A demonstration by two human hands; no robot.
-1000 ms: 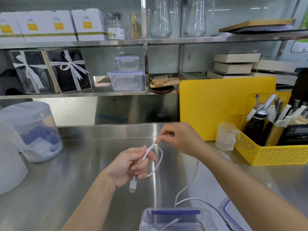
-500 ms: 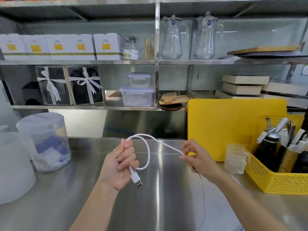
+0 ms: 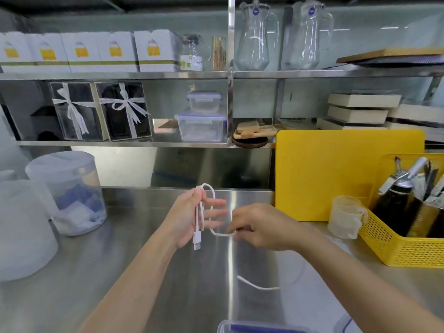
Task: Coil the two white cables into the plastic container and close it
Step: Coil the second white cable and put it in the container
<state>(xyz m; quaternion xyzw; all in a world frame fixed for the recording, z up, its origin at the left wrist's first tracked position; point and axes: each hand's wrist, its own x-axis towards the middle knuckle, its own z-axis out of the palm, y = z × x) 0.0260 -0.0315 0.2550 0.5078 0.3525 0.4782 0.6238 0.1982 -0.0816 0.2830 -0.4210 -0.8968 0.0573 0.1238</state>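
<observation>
1. Above a shiny metal counter [image 3: 120,272], two bare hands are held up with a white cable [image 3: 211,205] between them.
2. The left hand [image 3: 189,217] is turned palm up. Its fingers are spread open and straight, and the cable is looped over them, pinned at the top by the thumb. The plug end [image 3: 197,241] is seen hanging down below the palm.
3. The right hand [image 3: 259,227] is curled closed, and the cable is pinched in its fingertips just beside the left hand.
4. More of the cable is seen lower down, lifted a little above the counter, as a blurry white curve.
5. The plastic container [image 3: 259,329] is found at the very bottom edge, near the person. Only its clear rim and a bit of blue can be seen. Whether anything is inside cannot be told.
6. To the right, a yellow board [image 3: 336,174] is stood against the wall, with a small clear cup [image 3: 346,217] and a yellow basket [image 3: 403,246] of tools in front of it.
7. To the left, a round clear tub [image 3: 69,193] with blue things in it is set on the counter.
8. On the metal shelves [image 3: 120,75] behind, white boxes, two glass jugs [image 3: 257,34], dark gift boxes tied with ribbon and clear lidded boxes are kept.
</observation>
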